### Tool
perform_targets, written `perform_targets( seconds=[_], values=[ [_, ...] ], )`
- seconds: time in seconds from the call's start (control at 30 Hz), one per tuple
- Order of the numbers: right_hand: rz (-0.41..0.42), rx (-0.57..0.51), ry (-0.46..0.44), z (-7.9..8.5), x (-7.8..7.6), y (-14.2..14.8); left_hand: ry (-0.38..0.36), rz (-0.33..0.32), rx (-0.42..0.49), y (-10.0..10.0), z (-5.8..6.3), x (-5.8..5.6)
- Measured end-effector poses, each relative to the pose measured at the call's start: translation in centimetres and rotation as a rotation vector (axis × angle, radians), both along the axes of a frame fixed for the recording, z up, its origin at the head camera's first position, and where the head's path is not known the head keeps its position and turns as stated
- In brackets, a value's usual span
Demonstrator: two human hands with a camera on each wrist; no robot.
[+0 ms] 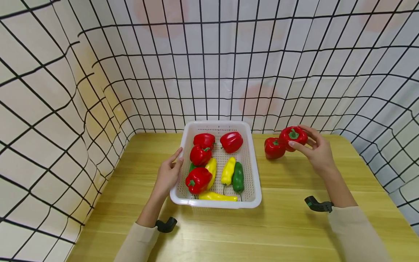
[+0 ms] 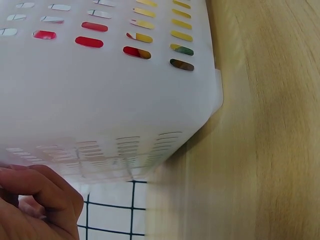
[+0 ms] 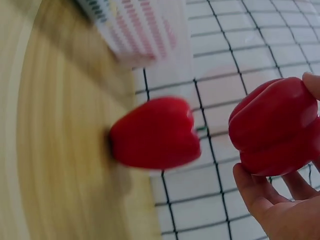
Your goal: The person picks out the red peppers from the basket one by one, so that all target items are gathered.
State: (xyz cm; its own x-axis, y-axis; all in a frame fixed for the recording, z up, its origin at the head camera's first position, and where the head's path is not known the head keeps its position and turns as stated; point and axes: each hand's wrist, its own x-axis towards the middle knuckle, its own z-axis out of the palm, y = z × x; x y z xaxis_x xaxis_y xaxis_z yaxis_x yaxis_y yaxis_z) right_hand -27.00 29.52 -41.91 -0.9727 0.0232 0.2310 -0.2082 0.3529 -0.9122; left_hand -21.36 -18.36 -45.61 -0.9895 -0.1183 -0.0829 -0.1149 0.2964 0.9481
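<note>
My right hand (image 1: 319,151) grips a red bell pepper (image 1: 298,135) between thumb and fingers, raised off the table. Just left of it a second red bell pepper (image 1: 273,148) stands on the table, apart from the held one in the right wrist view. A white perforated plastic basket (image 1: 256,174) sits at the middle, and my left hand (image 1: 168,174) holds its left rim. Inside lie several red bell peppers (image 1: 231,142), yellow peppers (image 1: 228,171) and a dark green pepper (image 1: 238,177). Another green one is mostly hidden under the red ones at the left.
The wooden table (image 1: 278,225) extends around the basket. Black wire mesh (image 1: 203,78) with white sheeting behind it encloses the back and both sides. A small black device (image 1: 166,225) is strapped to each wrist.
</note>
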Motion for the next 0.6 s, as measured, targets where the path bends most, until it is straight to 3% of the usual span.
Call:
perform_targets(
  seconds=[0.33,0.6],
  values=[
    [-0.046,0.026,-0.035,-2.5,-0.8,3.1,-0.003,-0.005,0.021,0.0,-0.1,-0.1],
    [-0.106,0.103,-0.093,-4.5,-1.7,3.9,-0.002,-0.009,0.03,0.0,-0.1,0.0]
  ],
)
